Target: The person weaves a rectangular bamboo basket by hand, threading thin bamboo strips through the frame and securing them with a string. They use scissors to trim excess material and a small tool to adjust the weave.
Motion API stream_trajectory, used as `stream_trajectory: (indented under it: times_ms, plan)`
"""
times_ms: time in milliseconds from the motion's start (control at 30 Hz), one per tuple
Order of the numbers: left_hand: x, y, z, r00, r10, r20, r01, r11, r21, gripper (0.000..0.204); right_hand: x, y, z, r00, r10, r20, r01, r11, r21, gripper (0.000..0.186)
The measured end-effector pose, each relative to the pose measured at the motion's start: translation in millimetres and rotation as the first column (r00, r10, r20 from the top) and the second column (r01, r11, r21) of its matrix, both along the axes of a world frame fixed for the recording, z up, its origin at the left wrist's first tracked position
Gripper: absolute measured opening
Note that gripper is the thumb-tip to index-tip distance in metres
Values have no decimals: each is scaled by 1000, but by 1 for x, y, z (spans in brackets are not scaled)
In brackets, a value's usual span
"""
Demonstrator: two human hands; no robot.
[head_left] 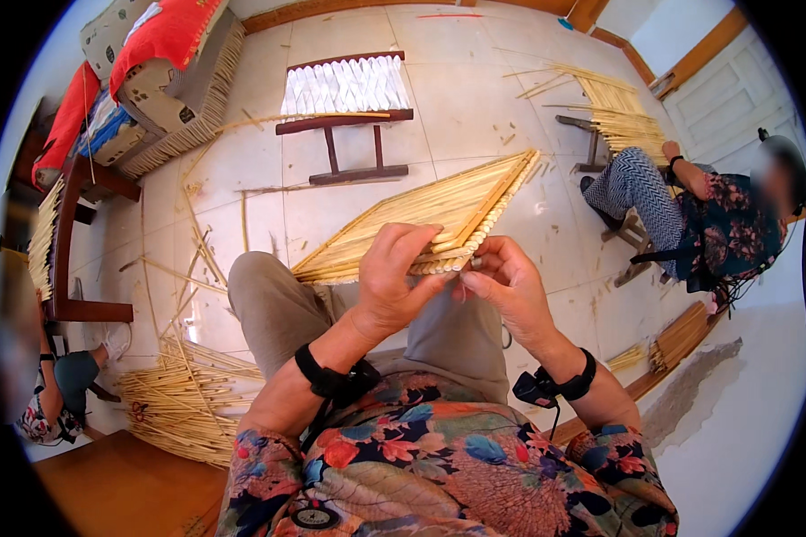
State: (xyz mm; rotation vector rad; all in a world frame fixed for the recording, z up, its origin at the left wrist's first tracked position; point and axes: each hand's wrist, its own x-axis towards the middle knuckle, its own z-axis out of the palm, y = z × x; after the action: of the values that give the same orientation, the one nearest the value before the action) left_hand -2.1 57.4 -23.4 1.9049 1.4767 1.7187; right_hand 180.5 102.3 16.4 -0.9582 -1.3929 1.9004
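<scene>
A flat, slanted panel of pale yellow straw-like stalks (421, 208) with a thick bound edge rests over my lap, its far corner pointing up and right. My left hand (392, 273) grips the near corner, fingers on top and thumb along the rim. Close beside it, my right hand (509, 288) has its thumb and fingers pinched together at the same corner. A short reddish strand seems to show between the hands, too small to make out. What the right fingers hold is mostly hidden.
Ahead stands a dark wooden frame with white woven material (345, 88). Loose stalks (184, 398) lie heaped at lower left, with red-handled scissors (138, 411) on them. A person (716, 210) sits at right by another stalk panel (613, 107); another sits at far left.
</scene>
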Motion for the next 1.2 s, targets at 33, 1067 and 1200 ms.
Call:
stream_trajectory:
  times_ms: [33,1067,1200]
  plan:
    - [-1,2,-1,1000,-16,-3,16,1000,-15,56,0,2,0,998,52,30,-51,998,-32,24]
    - [-12,30,-13,965,61,-257,-96,987,-127,49,-20,22,-26,854,112,-508,-128,992,3,15]
    - [-7,29,-16,971,61,-231,-94,987,-132,45,-13,14,-23,892,89,-443,-111,994,-23,15]
